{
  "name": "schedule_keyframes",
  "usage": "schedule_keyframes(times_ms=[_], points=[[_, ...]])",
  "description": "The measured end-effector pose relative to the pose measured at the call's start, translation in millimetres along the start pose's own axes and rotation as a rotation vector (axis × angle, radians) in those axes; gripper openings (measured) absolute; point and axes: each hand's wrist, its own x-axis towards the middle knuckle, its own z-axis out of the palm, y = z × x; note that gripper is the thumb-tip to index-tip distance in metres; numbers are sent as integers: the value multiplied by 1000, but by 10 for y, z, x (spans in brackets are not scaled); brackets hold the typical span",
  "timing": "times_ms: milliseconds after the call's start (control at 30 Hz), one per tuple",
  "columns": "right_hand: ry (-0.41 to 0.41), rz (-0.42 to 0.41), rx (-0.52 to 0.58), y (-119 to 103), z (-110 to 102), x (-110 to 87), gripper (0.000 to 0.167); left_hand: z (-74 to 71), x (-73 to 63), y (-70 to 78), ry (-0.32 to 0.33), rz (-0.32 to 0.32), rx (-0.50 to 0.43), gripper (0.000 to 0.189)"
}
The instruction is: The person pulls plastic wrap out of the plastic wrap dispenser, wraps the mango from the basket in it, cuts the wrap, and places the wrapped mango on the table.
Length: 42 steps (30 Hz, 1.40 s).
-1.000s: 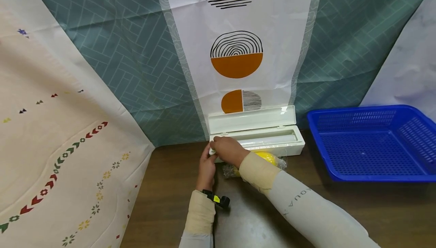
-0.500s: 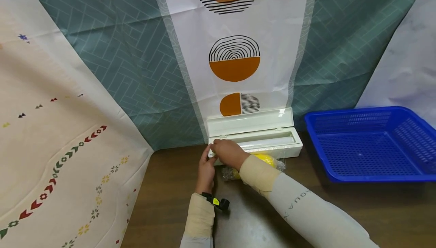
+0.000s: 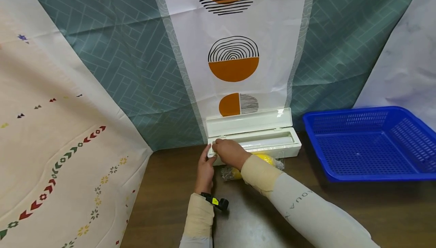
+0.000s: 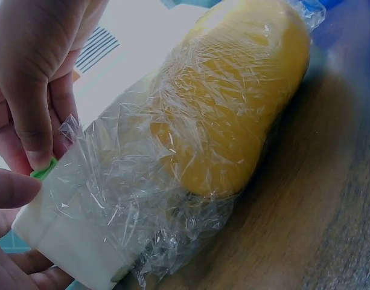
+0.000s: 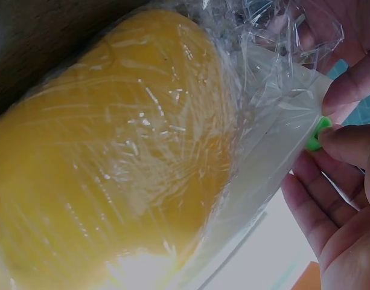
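A long white cling film dispenser lies at the back of the table, its lid raised and a pale roll inside. My left hand grips the box's left end, thumb near the corner and fingers beneath. At that same end, my right hand pinches a small green slider on the box edge, seen in both wrist views. Against the box's front lies a rounded yellow thing wrapped in crumpled clear film. Its kind is unclear; my right forearm partly covers it in the head view.
To the right stands a blue perforated basket on the brown wooden table. A patterned curtain hangs close behind the dispenser. A cream printed cloth borders the left side.
Both hands stay at the dispenser's left end with nearly the same hold. The head view has shifted slightly; the box, basket and wrapped yellow thing show no clear movement.
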Motion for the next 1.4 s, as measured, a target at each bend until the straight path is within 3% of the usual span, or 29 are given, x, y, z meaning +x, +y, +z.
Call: schedule_keyframes(times_ms=[267, 367, 467, 767, 1200, 1400], points=[[9, 8, 7, 38, -3, -20, 19, 41, -154, 243, -23, 10, 7, 56], [5, 22, 17, 53, 8, -39, 18, 56, -173, 260, -28, 18, 0, 57], [4, 23, 26, 67, 18, -61, 17, 57, -158, 234, -33, 16, -8, 57], [45, -5, 52, 118, 21, -73, 12, 41, 35, -33, -1, 17, -19, 57], [41, 12, 79, 154, 37, -72, 11, 27, 24, -31, 0, 38, 6, 56], [53, 4, 76, 169, 23, -88, 12, 7, 44, -67, -16, 38, -40, 55]])
